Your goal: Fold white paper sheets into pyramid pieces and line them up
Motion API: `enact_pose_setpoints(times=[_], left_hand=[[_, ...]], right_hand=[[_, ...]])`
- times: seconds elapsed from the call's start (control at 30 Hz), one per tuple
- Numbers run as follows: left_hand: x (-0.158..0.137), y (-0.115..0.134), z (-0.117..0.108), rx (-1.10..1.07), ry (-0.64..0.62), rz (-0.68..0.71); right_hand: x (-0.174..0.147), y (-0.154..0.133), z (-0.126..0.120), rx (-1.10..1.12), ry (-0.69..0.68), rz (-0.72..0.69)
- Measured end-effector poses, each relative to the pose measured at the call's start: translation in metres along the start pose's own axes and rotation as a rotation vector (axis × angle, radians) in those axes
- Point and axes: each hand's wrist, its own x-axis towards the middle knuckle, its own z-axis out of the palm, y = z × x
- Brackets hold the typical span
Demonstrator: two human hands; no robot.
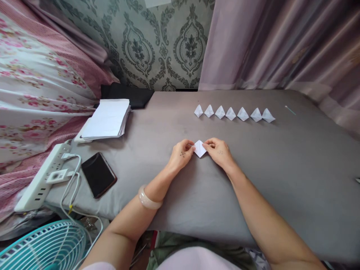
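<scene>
A small white folded paper (200,149), diamond-shaped with a crease down its middle, is held just above or on the table in front of me. My left hand (182,153) pinches its left corner. The right corner is between the thumb and fingers of my right hand (219,150). Beyond my hands, several folded white paper pieces (231,113) stand in a row, each with a pointed top. Whether the held paper touches the cloth, I cannot tell.
Grey cloth covers the table (157,123). At the left lie a stack of white paper (105,118), a phone (98,174) and a power strip (42,180) with cables. A teal fan (45,245) stands at lower left. A cotton swab (290,110) lies far right.
</scene>
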Motion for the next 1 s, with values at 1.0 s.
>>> enact_pose_setpoints(times=[1.0], left_hand=[[0.006, -0.002, -0.023, 0.581, -0.224, 0.486]], right_hand=[[-0.029, 0.005, -0.013, -0.526, -0.162, -0.541]])
